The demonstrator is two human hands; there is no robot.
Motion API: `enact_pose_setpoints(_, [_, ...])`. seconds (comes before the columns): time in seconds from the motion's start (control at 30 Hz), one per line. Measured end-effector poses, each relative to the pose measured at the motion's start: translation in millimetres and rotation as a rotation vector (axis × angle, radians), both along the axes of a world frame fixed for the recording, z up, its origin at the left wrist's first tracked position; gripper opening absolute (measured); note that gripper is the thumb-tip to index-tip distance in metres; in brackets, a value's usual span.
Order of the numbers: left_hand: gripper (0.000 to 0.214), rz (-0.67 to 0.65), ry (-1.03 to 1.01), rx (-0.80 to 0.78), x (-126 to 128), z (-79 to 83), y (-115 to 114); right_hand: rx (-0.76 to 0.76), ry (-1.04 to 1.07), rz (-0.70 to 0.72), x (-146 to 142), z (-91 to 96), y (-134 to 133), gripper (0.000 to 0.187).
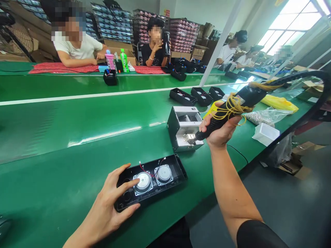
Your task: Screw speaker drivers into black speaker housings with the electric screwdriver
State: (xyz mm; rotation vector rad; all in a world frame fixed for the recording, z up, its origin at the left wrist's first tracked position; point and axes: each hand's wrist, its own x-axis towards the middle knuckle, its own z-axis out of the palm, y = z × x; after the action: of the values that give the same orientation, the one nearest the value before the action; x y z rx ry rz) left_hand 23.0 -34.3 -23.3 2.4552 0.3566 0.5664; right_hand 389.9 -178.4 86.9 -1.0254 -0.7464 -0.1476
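Observation:
A black speaker housing (pixel 178 168) lies open side up on the green bench. Two round silver speaker drivers (pixel 164 174) sit inside it, with thin wires and small white connectors. My left hand (pixel 111 199) grips its left end, thumb at the near edge, one fingertip over the left driver. My right hand (pixel 222 132) is wrapped round a black electric screwdriver (pixel 219 119) with a yellow cord wound about it. The screwdriver's tip is at the front of a silver and black screw feeder (pixel 186 129); whether it touches a screw is too small to tell.
Behind the feeder stand several more black housings (pixel 182 96). To the right are a white plastic box (pixel 266 134), a bag of small screws (pixel 261 117) and a yellow bag (pixel 280 102). The screwdriver's thick cable (pixel 320 100) arches at right. Co-workers sit across the bench.

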Motion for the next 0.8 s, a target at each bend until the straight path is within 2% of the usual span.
enact_pose_setpoints(0.2, [0.042,0.002,-0.016,-0.006,-6.1,-5.3,-2.5,-0.042,-0.007,0.011,-15.1,3.9,-6.9,0.075])
enact_pose_setpoints(0.33, [0.04,-0.037,-0.016,-0.01,-7.8,-8.4,-2.2,-0.042,-0.023,0.039,-27.0,17.9,-11.9,0.076])
enact_pose_setpoints(0.4, [0.039,-0.047,-0.024,-0.02,-6.6,-7.8,-2.1,-0.019,-0.038,0.085,-34.7,29.6,-13.6,0.074])
enact_pose_setpoints(0.5, [0.04,-0.055,-0.033,-0.02,-3.8,-3.5,-2.3,0.017,-0.022,0.255,-53.7,49.0,-10.2,0.071])
enact_pose_setpoints(0.63, [0.043,-0.088,-0.046,-0.011,-1.9,2.7,-2.1,0.009,0.119,0.504,-95.9,63.1,17.0,0.063])
enact_pose_setpoints(0.7, [0.046,-0.095,-0.04,-0.015,-2.0,3.9,-1.8,-0.001,0.134,0.573,-120.9,60.1,38.5,0.064])
enact_pose_setpoints(0.8, [0.048,-0.088,-0.03,-0.025,-2.5,4.6,-1.6,-0.028,0.133,0.66,-154.1,43.8,69.5,0.064])
